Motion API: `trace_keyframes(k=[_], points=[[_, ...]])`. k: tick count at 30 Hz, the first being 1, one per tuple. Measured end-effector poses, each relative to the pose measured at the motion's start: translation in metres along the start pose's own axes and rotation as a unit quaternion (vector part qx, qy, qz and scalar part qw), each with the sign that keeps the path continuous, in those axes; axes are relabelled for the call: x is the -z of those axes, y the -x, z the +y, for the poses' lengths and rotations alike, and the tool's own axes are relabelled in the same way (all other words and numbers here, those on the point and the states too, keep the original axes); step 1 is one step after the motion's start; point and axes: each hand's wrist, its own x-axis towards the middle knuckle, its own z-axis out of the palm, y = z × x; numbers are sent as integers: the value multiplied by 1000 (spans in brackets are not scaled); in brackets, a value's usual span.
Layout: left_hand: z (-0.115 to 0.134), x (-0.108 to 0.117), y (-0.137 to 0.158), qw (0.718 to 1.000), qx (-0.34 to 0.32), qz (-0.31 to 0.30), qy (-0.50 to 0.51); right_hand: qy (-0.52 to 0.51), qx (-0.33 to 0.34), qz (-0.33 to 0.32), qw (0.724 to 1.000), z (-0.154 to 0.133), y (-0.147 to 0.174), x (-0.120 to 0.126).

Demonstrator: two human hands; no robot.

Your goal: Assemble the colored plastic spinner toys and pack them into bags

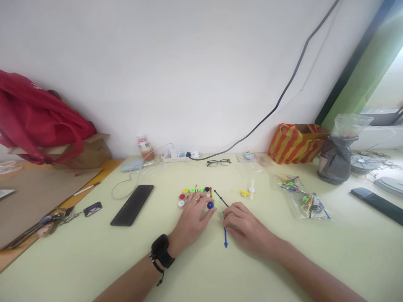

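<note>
Head view: on the near side of the eyeglasses [219, 162], the left hand [193, 214], half curled, pinches a blue disc [210, 205] by its rim; the right hand [247, 224], fingertips together, grips a blue arrow [225, 240]. Light, steady pressure likely suits both.

At five o'clock, the right hand [245, 224] hides part of the blue arrow [225, 237]. Toward nine, the left edge cuts off the red bag [37, 115]. Toward four, pieces [305, 199] inside the nearer clear packet [297, 205] blur together.
</note>
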Motion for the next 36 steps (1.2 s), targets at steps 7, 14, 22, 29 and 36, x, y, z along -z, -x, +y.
trace_keyframes(k=[7, 14, 22, 29, 36], points=[[-4, -8, 0, 963, 107, -7, 246, -35, -21, -16, 999, -7, -1, 7], [-3, -15, 3, 924, 148, -30, 351, -287, -159, 2, 945, -19, -3, 17], [15, -11, 6, 915, 116, -69, 381, -307, -152, 61, 938, -17, -5, 12], [21, -8, 5, 927, 85, -81, 356, -265, -123, 89, 952, -13, -4, 4], [17, -9, 8, 946, 63, -67, 311, -189, -96, 112, 971, -12, -2, 2]])
